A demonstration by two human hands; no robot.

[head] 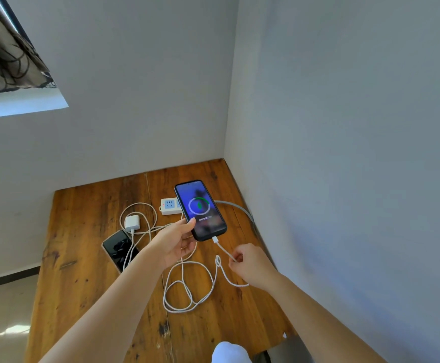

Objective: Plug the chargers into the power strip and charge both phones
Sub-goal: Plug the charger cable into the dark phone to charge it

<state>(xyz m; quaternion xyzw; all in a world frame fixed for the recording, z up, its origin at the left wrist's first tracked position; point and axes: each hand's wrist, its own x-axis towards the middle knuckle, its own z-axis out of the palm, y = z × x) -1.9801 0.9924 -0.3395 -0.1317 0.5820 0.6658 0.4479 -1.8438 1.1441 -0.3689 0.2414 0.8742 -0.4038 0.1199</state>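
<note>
My left hand (175, 241) holds a dark phone (200, 209) tilted above the wooden table (82, 258); its screen is lit with a green charging ring. A white cable (187, 286) is plugged into the phone's bottom edge and lies in loops on the table. My right hand (250, 265) pinches that cable a little below the plug. A white power strip (168, 205) lies behind the phone, partly hidden by it. A second phone (119, 250) with a dark screen lies flat at the left. A white charger brick (132, 223) with its own cable rests loose beside it.
The table stands in a corner, with grey walls at the back and right. The strip's grey cord (236, 206) runs toward the right wall. A window with a patterned curtain (6, 53) is at the upper left. Floor shows to the left of the table.
</note>
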